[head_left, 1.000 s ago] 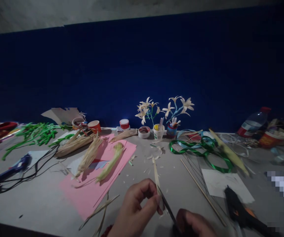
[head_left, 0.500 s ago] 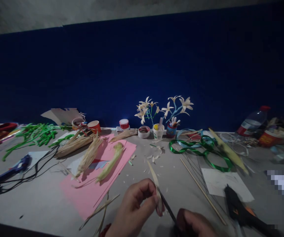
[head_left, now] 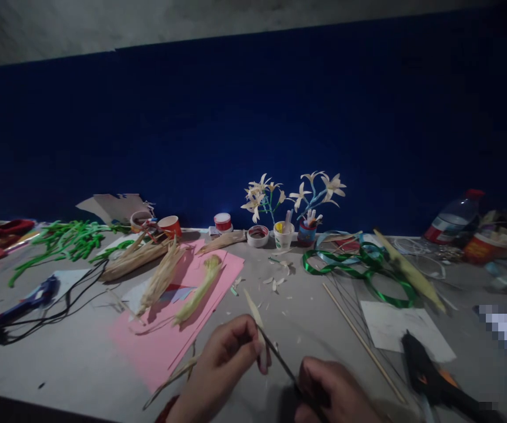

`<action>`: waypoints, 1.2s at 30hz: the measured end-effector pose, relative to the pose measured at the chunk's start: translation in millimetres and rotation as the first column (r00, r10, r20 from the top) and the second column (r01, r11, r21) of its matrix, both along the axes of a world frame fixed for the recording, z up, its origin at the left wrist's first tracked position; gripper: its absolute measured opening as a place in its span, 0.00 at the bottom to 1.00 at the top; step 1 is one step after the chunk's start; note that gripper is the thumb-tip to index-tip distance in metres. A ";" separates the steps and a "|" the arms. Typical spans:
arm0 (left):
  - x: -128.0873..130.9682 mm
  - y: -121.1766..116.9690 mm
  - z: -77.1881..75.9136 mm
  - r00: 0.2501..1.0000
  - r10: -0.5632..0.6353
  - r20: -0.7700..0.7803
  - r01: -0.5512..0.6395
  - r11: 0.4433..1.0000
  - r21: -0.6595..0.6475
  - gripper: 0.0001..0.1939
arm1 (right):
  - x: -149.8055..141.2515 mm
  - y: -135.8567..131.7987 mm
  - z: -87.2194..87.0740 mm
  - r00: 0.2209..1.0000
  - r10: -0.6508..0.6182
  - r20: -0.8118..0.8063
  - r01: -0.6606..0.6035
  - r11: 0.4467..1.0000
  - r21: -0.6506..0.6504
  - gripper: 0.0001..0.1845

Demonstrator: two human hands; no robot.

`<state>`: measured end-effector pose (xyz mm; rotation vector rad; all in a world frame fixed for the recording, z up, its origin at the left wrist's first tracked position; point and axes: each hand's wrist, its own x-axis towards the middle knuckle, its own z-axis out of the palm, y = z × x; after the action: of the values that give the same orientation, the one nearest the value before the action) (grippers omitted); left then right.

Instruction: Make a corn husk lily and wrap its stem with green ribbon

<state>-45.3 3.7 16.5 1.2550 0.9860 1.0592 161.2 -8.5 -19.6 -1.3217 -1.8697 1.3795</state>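
My left hand (head_left: 227,364) is closed, pinching a narrow pale piece of corn husk (head_left: 252,305) whose pointed tip sticks up past the fingers. Closed as well, my right hand (head_left: 335,388) grips a long, thin dark tool (head_left: 279,355). The tool slants up to the left, and its far end meets the husk at my left fingertips. Its grip end is hidden in my right hand, so I cannot tell its exact kind. Small pale scraps (head_left: 275,283) lie on the table beyond my hands.
Pink paper (head_left: 143,358) with dried husks (head_left: 165,276) lies left, near a blue glue gun (head_left: 24,302). Husk flowers (head_left: 257,197) stand in cups at the back. To the right are green ribbon (head_left: 368,273), a wooden stick (head_left: 363,341) and a black glue gun (head_left: 429,370).
Both hands have shifted left together with the husk piece and the tool. My right hand has also come up a little, showing more of itself. The husk stays pinched.
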 end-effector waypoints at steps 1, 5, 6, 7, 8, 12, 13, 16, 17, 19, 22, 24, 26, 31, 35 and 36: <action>-5.0 2.4 -2.6 1.000 0.016 0.009 -0.016 1.000 -0.011 0.13 | -4.9 6.5 -2.7 0.999 0.029 -0.022 -0.029 1.000 -0.005 0.19; -25.5 11.6 -17.1 0.999 0.049 -0.003 -0.049 0.999 -0.016 0.10 | -20.4 26.6 -19.3 0.989 0.058 -0.134 -0.058 0.998 0.004 0.21; -29.6 12.9 -20.1 0.998 0.061 -0.007 -0.061 0.998 -0.021 0.10 | -22.8 29.1 -22.4 0.987 0.054 -0.153 -0.055 0.998 -0.007 0.21; -32.8 13.5 -22.4 0.998 0.065 -0.003 -0.065 0.997 -0.027 0.10 | -24.6 30.5 -23.9 0.984 0.039 -0.176 -0.044 0.999 -0.024 0.21; -35.1 13.6 -24.1 0.998 0.059 0.006 -0.059 0.998 -0.034 0.10 | -25.9 31.1 -23.7 0.978 0.021 -0.210 -0.032 0.998 -0.046 0.20; -32.6 11.4 -26.1 0.997 -0.082 0.010 0.083 0.993 -0.087 0.13 | -30.4 31.0 -7.0 0.926 -0.057 -0.374 0.006 0.991 -0.137 0.16; -29.5 10.6 -25.5 0.992 -0.123 -0.011 0.122 0.987 -0.103 0.13 | -31.7 31.3 -1.1 0.912 -0.070 -0.403 0.011 0.989 -0.148 0.17; -16.9 8.9 -19.9 0.967 -0.221 -0.127 0.205 0.970 -0.131 0.11 | -34.9 33.4 12.3 0.883 -0.107 -0.457 0.037 0.986 -0.160 0.18; -12.5 8.7 -16.7 0.952 -0.253 -0.174 0.233 0.964 -0.128 0.10 | -34.9 33.9 14.6 0.875 -0.119 -0.469 0.049 0.986 -0.160 0.19; -4.8 9.3 -9.5 0.918 -0.303 -0.255 0.282 0.952 -0.118 0.07 | -32.8 34.1 16.3 0.864 -0.128 -0.488 0.058 0.986 -0.157 0.19; 2.4 13.1 0.0 0.875 -0.354 -0.330 0.341 0.935 -0.097 0.04 | -25.0 31.9 14.7 0.851 -0.124 -0.509 0.058 0.988 -0.145 0.18; 4.9 16.5 3.2 0.873 -0.370 -0.316 0.366 0.928 -0.075 0.05 | -18.9 29.1 12.6 0.845 -0.122 -0.521 0.059 0.989 -0.136 0.17; 7.5 18.5 2.6 0.908 -0.350 -0.230 0.349 0.936 -0.048 0.06 | -13.9 25.6 10.9 0.816 -0.179 -0.550 0.108 0.981 -0.159 0.16; 27.0 9.9 -20.4 0.979 -0.019 0.202 0.034 0.997 -0.071 0.12 | -10.7 16.6 10.6 0.636 -0.447 -0.629 0.406 0.887 -0.221 0.15; 53.1 -2.6 -44.9 0.929 0.056 0.366 -0.022 0.995 -0.098 0.14 | -15.5 14.8 12.2 0.617 -0.487 -0.618 0.479 0.855 -0.196 0.16; 58.6 -4.7 -48.2 0.918 0.121 0.379 -0.084 0.990 -0.112 0.12 | -16.8 15.4 12.4 0.620 -0.492 -0.611 0.484 0.853 -0.195 0.17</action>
<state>13.3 -0.9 -31.7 0.8795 0.7921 1.2690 144.4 6.8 -7.2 -1.0485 -0.9372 1.3046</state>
